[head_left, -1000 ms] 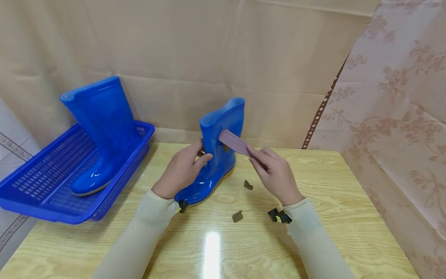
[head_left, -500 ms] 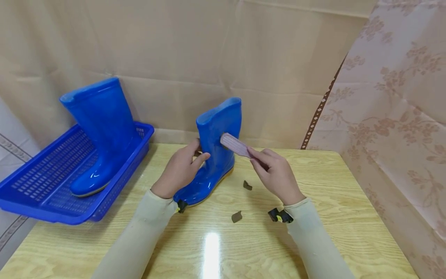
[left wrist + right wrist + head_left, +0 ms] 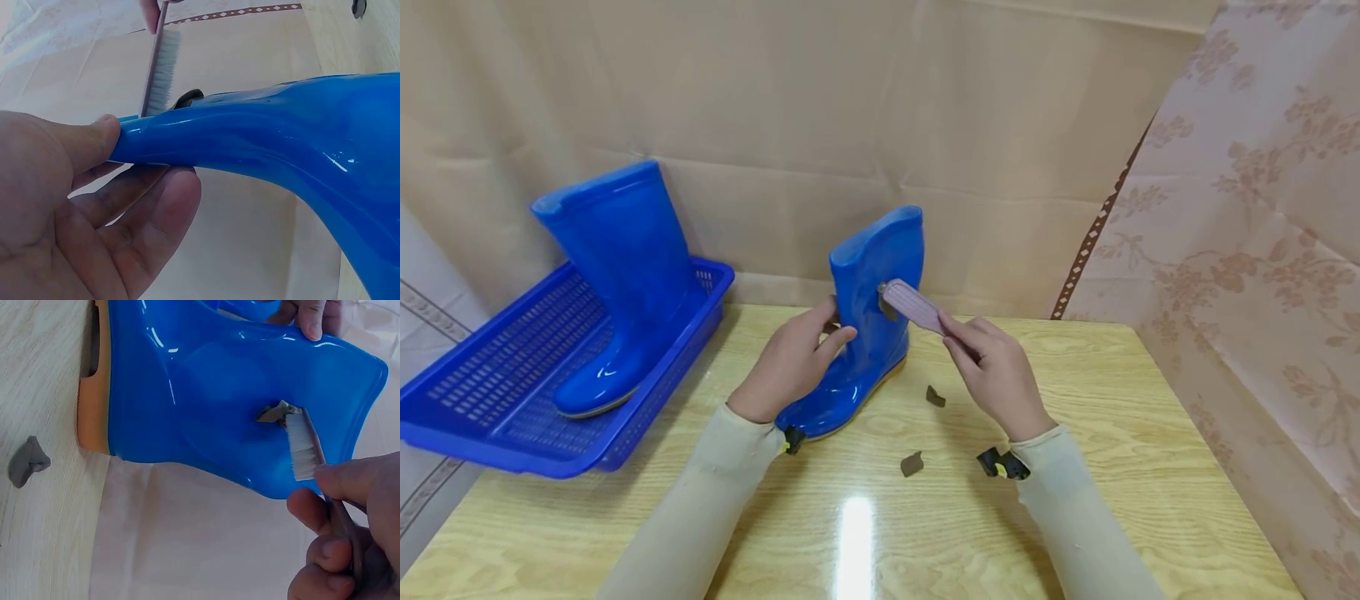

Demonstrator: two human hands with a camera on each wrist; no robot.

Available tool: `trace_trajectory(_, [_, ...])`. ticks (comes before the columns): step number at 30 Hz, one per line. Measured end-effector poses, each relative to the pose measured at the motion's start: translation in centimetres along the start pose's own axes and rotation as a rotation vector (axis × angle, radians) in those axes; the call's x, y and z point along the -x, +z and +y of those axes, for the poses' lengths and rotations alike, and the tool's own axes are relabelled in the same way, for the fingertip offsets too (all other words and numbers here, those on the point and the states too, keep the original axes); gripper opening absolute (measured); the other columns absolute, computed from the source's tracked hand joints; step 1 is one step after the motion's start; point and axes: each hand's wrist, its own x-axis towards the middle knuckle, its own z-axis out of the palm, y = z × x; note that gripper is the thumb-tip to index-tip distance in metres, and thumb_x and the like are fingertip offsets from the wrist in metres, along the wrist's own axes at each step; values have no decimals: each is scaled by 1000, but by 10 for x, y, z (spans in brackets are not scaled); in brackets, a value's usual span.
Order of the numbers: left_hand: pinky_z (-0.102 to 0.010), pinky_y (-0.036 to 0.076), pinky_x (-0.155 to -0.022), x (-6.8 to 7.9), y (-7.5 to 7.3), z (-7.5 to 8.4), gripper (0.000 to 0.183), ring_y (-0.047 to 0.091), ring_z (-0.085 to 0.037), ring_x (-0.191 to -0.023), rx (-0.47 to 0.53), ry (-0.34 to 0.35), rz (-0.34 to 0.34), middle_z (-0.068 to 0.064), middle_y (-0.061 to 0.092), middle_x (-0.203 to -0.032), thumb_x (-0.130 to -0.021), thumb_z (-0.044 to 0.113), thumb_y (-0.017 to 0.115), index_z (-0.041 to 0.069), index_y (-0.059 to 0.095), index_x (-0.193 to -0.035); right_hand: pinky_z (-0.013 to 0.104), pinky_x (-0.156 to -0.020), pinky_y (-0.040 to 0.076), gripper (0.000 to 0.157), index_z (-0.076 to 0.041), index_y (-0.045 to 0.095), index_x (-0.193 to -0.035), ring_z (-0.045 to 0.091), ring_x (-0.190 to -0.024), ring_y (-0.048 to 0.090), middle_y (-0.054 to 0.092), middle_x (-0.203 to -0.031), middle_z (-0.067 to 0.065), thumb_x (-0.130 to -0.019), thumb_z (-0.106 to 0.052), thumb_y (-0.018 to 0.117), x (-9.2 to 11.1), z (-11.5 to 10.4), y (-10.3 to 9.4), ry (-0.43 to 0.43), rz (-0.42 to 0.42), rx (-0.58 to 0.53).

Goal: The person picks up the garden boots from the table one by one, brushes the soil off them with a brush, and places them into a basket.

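Observation:
A blue rubber rain boot [image 3: 868, 354] stands upright on the table, toe pointing toward the lower left. My left hand [image 3: 790, 362] pinches the front of its shaft, thumb on one side and fingers on the other. In my right hand [image 3: 997, 371] is the handle of a pale purple scrub brush [image 3: 913, 307]. White bristles [image 3: 302, 447] meet the side of the shaft, right at a brown, mud-like lump [image 3: 273, 413] stuck there. The left wrist view shows the brush edge-on above the boot, with the lump dark beside the bristle ends.
At the left, a blue plastic basket [image 3: 568, 465] holds a second blue boot [image 3: 632, 250], standing upright. Two brown scraps [image 3: 935, 397] lie on the wood-grain table [image 3: 1000, 533] between boot and right forearm. A beige curtain [image 3: 775, 167] hangs behind.
The brush has turned a little in my right hand and shifted slightly along the shaft, showing more of the brown lump than half a second ago. The boot rocked slightly left and back.

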Motion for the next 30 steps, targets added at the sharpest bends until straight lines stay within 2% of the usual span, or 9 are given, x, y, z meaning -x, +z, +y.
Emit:
trace_trajectory(2, [-50, 56, -93, 0, 0, 0, 33, 67, -28, -110, 3, -12, 7, -9, 69, -123, -109, 33, 53, 14, 53, -135, 26, -51, 35, 35, -13, 70, -134, 11, -60, 44, 69, -89, 2, -99, -10, 71, 0, 1, -1, 0, 4, -1])
trace_trajectory(5, [-50, 56, -93, 0, 1, 0, 32, 67, -28, -109, 5, -17, 13, -9, 69, -122, -109, 34, 53, 14, 53, -134, 24, -53, 35, 34, -11, 72, -131, 11, -62, 45, 69, -87, 2, -98, -9, 72, 0, 3, -1, -30, 54, -18])
trace_trajectory(9, [-48, 57, -91, 0, 1, 1, 29, 68, -26, -106, -3, 8, -3, -7, 70, -120, -109, 33, 53, 15, 54, -131, 21, -55, 35, 35, -10, 72, -131, 11, -64, 47, 70, -88, 4, -96, -6, 74, 0, 4, 0, -86, 103, -70])
trace_trajectory(14, [-49, 58, -93, 0, 1, 1, 27, 69, -27, -110, -15, 33, -21, -8, 70, -122, -109, 31, 52, 15, 54, -131, 23, -52, 36, 38, -13, 69, -135, 9, -63, 45, 69, -91, 2, -97, -7, 72, 1, 1, 4, -109, 33, -49])
trace_trajectory(20, [-51, 57, -95, -1, 0, 2, 27, 68, -29, -110, -9, 10, -13, -10, 69, -123, -110, 31, 52, 14, 53, -130, 26, -51, 36, 37, -15, 70, -135, 10, -61, 45, 71, -93, 2, -98, -9, 72, 1, 0, 3, -48, 8, 24])
trace_trajectory(30, [-52, 56, -95, 0, -1, 2, 30, 67, -30, -112, 0, -40, 5, -10, 69, -125, -109, 34, 52, 14, 54, -132, 27, -50, 36, 36, -14, 69, -135, 12, -59, 45, 71, -93, 2, -100, -12, 70, 1, 0, -6, 24, -60, 44])
